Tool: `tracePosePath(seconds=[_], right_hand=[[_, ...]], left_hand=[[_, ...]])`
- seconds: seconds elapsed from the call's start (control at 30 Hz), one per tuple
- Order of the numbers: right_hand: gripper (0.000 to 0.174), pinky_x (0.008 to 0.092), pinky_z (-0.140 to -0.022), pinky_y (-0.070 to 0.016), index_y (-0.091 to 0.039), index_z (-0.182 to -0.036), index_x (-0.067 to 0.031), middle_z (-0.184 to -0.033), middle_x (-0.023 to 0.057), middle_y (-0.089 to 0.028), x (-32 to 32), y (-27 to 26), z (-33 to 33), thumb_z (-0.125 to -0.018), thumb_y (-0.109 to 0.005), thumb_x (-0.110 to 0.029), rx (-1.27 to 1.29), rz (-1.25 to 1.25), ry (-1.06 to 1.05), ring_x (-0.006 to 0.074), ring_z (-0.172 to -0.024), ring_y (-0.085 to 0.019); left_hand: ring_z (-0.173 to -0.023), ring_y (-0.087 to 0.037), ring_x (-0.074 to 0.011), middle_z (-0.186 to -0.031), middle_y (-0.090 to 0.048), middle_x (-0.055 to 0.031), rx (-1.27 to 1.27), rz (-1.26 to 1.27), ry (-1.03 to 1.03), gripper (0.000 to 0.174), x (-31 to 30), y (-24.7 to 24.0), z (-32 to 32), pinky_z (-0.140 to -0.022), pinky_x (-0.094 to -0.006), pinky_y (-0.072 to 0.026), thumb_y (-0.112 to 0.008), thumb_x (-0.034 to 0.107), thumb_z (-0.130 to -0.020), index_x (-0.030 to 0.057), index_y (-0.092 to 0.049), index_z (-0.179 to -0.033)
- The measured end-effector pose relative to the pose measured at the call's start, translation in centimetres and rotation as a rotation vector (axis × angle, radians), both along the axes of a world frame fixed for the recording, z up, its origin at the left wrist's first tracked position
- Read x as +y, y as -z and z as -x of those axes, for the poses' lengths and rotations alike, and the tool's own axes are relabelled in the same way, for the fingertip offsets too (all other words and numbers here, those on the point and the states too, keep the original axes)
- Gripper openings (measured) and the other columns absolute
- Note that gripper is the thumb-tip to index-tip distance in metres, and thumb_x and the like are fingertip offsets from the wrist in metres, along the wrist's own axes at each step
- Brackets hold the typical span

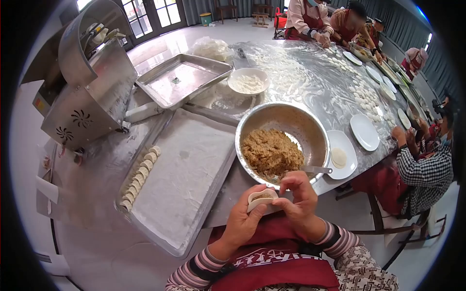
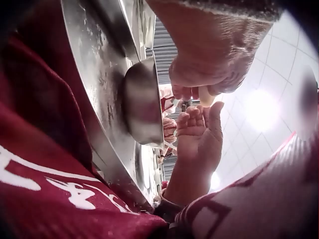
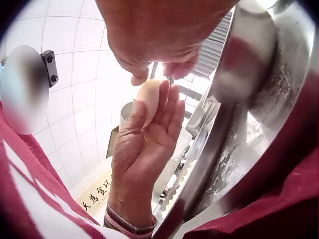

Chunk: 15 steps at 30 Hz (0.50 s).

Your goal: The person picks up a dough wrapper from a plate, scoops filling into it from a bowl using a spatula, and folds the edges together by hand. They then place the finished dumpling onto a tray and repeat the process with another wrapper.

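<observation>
A folded dough wrapper [image 1: 262, 198] with brown filling showing in its opening rests in the left hand [image 1: 242, 220], held between thumb and fingers. The right hand [image 1: 300, 201] is at the wrapper's right edge, its thumb tip close to or touching the dough and its fingers loosely bent above. In the right wrist view the pale wrapper [image 3: 149, 99] lies against the left hand's [image 3: 147, 154] fingers under the thumb, below the right hand [image 3: 159, 40]. The left wrist view shows part of the wrapper [image 2: 206, 97] between the left hand [image 2: 209, 55] and right hand [image 2: 197, 147].
Just beyond the hands stands a steel bowl [image 1: 318, 131] of brown filling with a spoon handle [image 1: 315, 169]. A lined tray [image 1: 182, 169] at left holds a row of dumplings [image 1: 138, 182]. One wrapper [image 1: 339, 157] lies on a white plate [image 1: 342, 140]. People work along the table's right side.
</observation>
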State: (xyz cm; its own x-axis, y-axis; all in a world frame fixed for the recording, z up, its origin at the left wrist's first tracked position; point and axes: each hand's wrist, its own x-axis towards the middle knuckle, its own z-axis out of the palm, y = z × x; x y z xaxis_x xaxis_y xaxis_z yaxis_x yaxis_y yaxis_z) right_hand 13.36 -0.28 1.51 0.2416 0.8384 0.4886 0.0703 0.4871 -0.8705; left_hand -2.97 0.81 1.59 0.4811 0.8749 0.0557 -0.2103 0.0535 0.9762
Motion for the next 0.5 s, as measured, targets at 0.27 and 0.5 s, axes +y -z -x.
tracePosePath(seconds=[0.27,0.5], right_hand=[[0.024,0.0224,-0.062,-0.049,-0.058,-0.106,-0.0003,-0.087,0.0048,-0.065,-1.2,1.0,-1.9,-0.084,-0.067,-0.001,0.383,0.484,-0.428,0.0091,-0.071,-0.06],[0.032,0.0295,-0.057,-0.0492,-0.062,-0.101,-0.0015,-0.084,0.0132,-0.064,-0.8,0.0,-1.6,-0.071,-0.073,0.001,-0.509,0.005,0.01,0.023,-0.066,-0.063]], left_hand=[[-0.116,-0.053,-0.0164,-0.126,-0.055,-0.0111,-0.111,0.08,0.023,0.048,0.0,0.9,-1.4,-0.1,-0.0293,-0.0427,-0.055,0.003,-0.093,0.0,-0.039,-0.138],[-0.103,-0.059,-0.0135,-0.114,-0.061,-0.0085,0.097,0.008,-0.076,0.042,-0.1,0.9,-1.6,-0.089,-0.0261,-0.0509,-0.06,-0.001,-0.089,-0.0014,-0.049,-0.129]])
